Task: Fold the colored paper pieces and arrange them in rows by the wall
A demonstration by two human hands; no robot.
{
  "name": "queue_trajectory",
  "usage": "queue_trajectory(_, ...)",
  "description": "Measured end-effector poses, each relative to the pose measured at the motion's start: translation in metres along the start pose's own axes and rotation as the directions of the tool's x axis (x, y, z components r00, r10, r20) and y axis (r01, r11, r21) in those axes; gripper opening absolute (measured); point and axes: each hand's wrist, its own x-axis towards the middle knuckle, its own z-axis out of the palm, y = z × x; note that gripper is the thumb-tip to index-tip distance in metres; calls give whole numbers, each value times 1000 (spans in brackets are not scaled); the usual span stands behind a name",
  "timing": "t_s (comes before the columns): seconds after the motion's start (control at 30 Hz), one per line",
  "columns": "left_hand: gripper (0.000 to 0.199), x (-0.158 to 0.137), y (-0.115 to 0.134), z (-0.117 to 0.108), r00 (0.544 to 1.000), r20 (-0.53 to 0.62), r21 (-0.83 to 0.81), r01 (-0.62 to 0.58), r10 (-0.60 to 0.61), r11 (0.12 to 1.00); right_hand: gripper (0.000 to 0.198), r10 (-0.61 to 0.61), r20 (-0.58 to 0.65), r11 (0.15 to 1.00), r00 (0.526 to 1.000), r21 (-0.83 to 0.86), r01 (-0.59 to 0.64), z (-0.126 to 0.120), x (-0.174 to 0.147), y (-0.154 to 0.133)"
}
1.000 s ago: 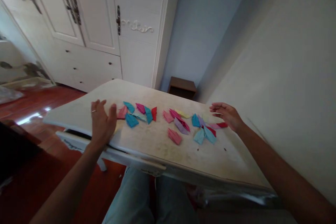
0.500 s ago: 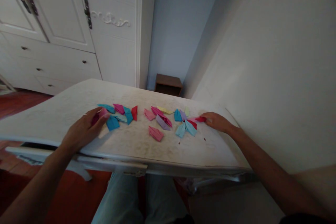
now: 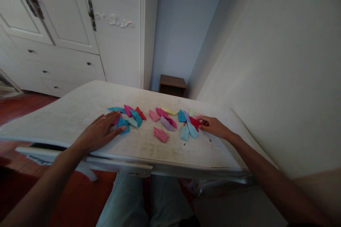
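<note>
Small folded paper pieces, some boat-shaped, lie in three loose groups on a white table [image 3: 157,154]. At the left group, my left hand [image 3: 99,133] rests with fingers stretched over a blue folded paper [image 3: 123,125] and a mostly covered pink one. Beside it are a light blue piece [image 3: 132,122] and a red piece [image 3: 140,113]. My right hand [image 3: 215,127] pinches the edge of a red folded paper [image 3: 195,123] in the right group, against light blue pieces [image 3: 192,130]. Between the hands lie a lilac boat [image 3: 167,123] and a pink piece [image 3: 160,134].
A partly pulled-out drawer [image 3: 117,166] juts from the table's front, above my legs [image 3: 125,198]. A white wall [image 3: 279,78] borders the right side. Behind the table stand a white wardrobe [image 3: 119,49] and a small brown box-like cabinet [image 3: 172,81].
My left hand has shifted right and flattened over the left group, its pink paper now mostly hidden. The right hand has moved slightly left, bringing the red paper in against the right group.
</note>
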Motion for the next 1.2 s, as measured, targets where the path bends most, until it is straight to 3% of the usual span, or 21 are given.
queue_trajectory(0.17, 69, 1, 6, 6, 998, 48, -13, -38, 39, 999, 40, -16, 35, 997, 999, 71, 14, 12, 13, -33)
queue_trajectory(0.37, 67, -2, 36, 21, 1000, 11, -17, 10, -10, 1000, 31, -43, 18, 997, 999, 60, 42, 27, 31, -77)
queue_trajectory(0.5, 61, -4, 61, 25, 995, -74, 29, 65, -62, 997, 30, -1, -68, 990, 998, 140, 10, 25, 36, -87)
queue_trajectory(0.63, 56, -3, 80, 21, 981, -185, 35, 59, -51, 998, 34, 36, -199, 985, 979, 173, -1, 8, 20, -94)
queue_trajectory(0.77, 51, 0, 98, 18, 961, -271, -38, -66, 53, 997, 32, -95, -157, 978, 983, 170, 122, 11, -10, -116)
queue_trajectory(0.93, 48, -8, 125, 19, 938, -318, -124, -187, 139, 975, 26, -323, -94, 938, 942, 102, 332, 57, -28, -141)
queue_trajectory(1.1, 40, -25, 140, 27, 932, -212, -121, -323, 294, 938, 25, -374, -134, 926, 918, -6, 377, 82, -28, -151)
queue_trajectory(1.2, 43, -27, 139, 33, 940, -224, -100, -285, 257, 953, 35, -372, -187, 928, 909, -45, 371, 78, -31, -150)
